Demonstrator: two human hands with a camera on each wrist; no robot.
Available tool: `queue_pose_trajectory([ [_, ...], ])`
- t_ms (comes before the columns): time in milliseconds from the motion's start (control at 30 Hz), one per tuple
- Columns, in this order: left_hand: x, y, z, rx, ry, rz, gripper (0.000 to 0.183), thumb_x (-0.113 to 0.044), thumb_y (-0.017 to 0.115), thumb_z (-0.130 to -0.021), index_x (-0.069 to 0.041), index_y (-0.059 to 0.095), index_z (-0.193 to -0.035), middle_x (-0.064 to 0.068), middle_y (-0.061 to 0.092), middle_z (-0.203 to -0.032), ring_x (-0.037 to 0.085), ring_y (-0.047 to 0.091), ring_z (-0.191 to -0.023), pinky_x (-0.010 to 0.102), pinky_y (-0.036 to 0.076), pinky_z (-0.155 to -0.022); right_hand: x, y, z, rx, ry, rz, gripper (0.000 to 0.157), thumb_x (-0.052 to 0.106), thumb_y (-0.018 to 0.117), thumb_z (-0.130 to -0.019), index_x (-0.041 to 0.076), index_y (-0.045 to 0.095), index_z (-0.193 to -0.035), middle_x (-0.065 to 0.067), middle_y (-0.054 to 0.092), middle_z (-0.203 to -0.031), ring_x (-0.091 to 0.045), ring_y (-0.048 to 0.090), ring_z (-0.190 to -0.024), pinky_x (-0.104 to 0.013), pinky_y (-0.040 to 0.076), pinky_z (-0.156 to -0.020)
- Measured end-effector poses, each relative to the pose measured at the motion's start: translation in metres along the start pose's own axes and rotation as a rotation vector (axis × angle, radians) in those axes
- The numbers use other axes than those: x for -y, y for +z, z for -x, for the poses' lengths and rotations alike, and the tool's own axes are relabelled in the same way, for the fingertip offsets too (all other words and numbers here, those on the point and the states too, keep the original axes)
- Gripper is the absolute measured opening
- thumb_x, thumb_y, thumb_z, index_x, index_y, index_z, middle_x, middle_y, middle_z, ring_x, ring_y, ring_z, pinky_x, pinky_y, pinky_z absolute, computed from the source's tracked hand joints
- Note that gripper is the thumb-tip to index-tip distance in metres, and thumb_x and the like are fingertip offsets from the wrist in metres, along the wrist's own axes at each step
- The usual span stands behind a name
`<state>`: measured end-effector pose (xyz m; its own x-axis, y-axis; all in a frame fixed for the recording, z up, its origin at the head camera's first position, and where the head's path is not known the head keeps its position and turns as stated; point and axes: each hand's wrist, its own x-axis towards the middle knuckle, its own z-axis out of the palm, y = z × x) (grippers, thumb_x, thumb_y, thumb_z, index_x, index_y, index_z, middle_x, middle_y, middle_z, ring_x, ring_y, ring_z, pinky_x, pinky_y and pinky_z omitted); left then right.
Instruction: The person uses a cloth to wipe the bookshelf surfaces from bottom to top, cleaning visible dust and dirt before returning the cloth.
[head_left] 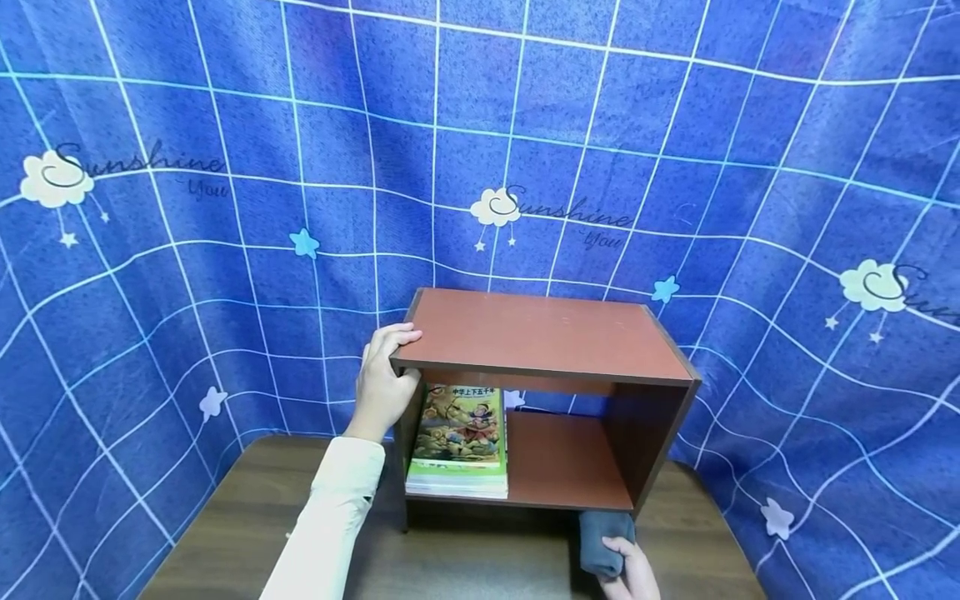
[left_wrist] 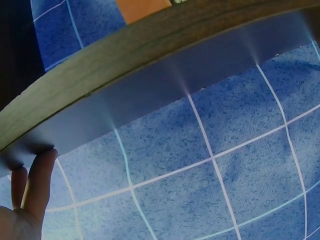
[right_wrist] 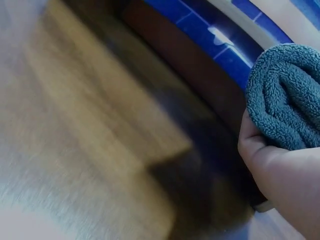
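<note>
A small two-tier shelf (head_left: pixel 540 333) with a reddish-brown top and dark edges stands on the table. My left hand (head_left: pixel 386 383) holds its upper left corner, fingers at the top edge and thumb lower at the front. In the left wrist view, two fingertips (left_wrist: pixel 44 167) touch the shelf's outer side panel (left_wrist: pixel 135 90). A rolled dark grey-teal towel (head_left: pixel 603 542) is gripped in my right hand (head_left: pixel 633 571), beneath the right end of the lower board. The right wrist view shows the towel's spiral end close up, with the thumb (right_wrist: pixel 255 145) against it.
A stack of books (head_left: pixel 461 442) lies on the left of the shelf's lower board (head_left: pixel 566 458), an illustrated cover on top. The wooden table (head_left: pixel 247 500) extends on both sides. A blue gridded curtain (head_left: pixel 360 208) hangs close behind the shelf and around the table.
</note>
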<state>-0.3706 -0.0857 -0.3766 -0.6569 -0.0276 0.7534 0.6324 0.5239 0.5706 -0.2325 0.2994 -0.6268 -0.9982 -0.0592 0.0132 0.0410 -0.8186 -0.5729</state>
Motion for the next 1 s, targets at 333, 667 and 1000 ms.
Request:
queue_pose_trajectory([
  [333,0.001,-0.003,-0.001,0.002,-0.011,-0.001,0.047,0.003,0.07,-0.082,-0.017,0.07,-0.124,-0.003,0.055,-0.141,0.027,0.048,-0.127,0.055,0.044,-0.09,-0.016,0.005,-0.003,-0.357,-0.287,1.663,0.058,0.002,0.07,-0.07,-0.008,0.058,-0.127,-0.022,0.066,-0.1,-0.031,0.063,-0.084,-0.042,0.051,-0.072],
  [667,0.002,0.001,-0.001,0.007,-0.009,0.002,0.045,0.001,0.07,-0.084,-0.017,0.07,-0.125,-0.005,0.054,-0.142,0.028,0.047,-0.128,0.056,0.044,-0.092,-0.016,-0.012,-0.02,-0.093,-1.377,2.343,0.016,0.007,0.041,-0.078,0.0,0.05,-0.089,-0.021,0.052,-0.089,-0.039,0.047,-0.072,-0.047,0.033,-0.051],
  [1000,0.001,0.001,-0.002,-0.002,0.002,0.004,0.045,0.002,0.071,-0.084,-0.016,0.069,-0.125,-0.003,0.055,-0.141,0.028,0.048,-0.127,0.055,0.044,-0.092,0.017,-0.017,-0.024,0.272,-1.501,2.5,0.023,0.013,0.041,-0.083,-0.004,0.056,-0.089,-0.023,0.052,-0.092,-0.036,0.046,-0.072,-0.045,0.032,-0.055],
])
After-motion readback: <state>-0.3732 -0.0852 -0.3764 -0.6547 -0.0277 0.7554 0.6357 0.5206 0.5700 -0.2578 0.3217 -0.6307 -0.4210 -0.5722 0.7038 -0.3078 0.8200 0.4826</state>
